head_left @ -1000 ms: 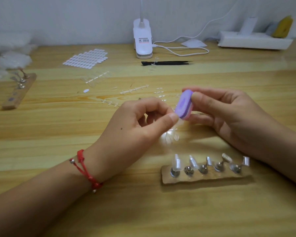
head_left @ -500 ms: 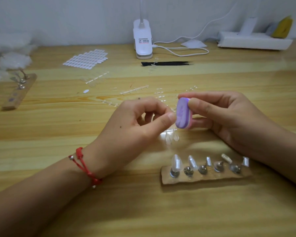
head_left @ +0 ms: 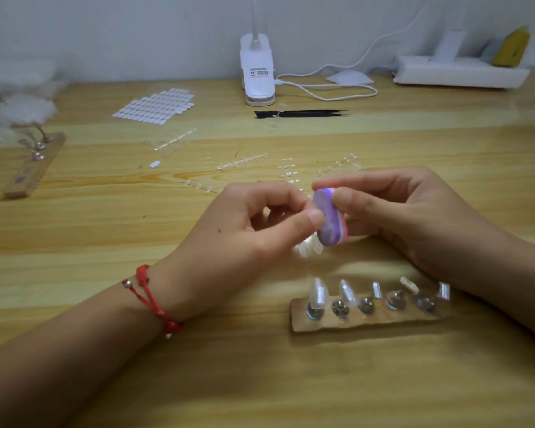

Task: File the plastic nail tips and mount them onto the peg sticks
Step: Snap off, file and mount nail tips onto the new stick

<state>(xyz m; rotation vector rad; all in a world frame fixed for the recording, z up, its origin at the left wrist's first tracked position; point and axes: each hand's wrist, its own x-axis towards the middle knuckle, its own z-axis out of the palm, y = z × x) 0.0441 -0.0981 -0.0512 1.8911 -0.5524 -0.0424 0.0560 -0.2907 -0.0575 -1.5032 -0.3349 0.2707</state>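
My right hand grips a small purple and pink buffer block between thumb and fingers. My left hand pinches something tiny between thumb and forefinger against the block's purple face; the nail tip itself is hidden by my fingers. Just below the hands lie a few loose clear nail tips. Nearer me, a wooden holder strip carries several metal peg sticks, most topped with clear tips.
A second wooden holder with pegs lies at the far left. A sheet of adhesive tabs, black tweezers, a white clip lamp with cable, and empty clear tip sprues sit behind the hands. A white box stands at the back right.
My right hand has dragged the buffer block downward and tilted it across what my left hand pinches. My left hand has stayed nearly still.
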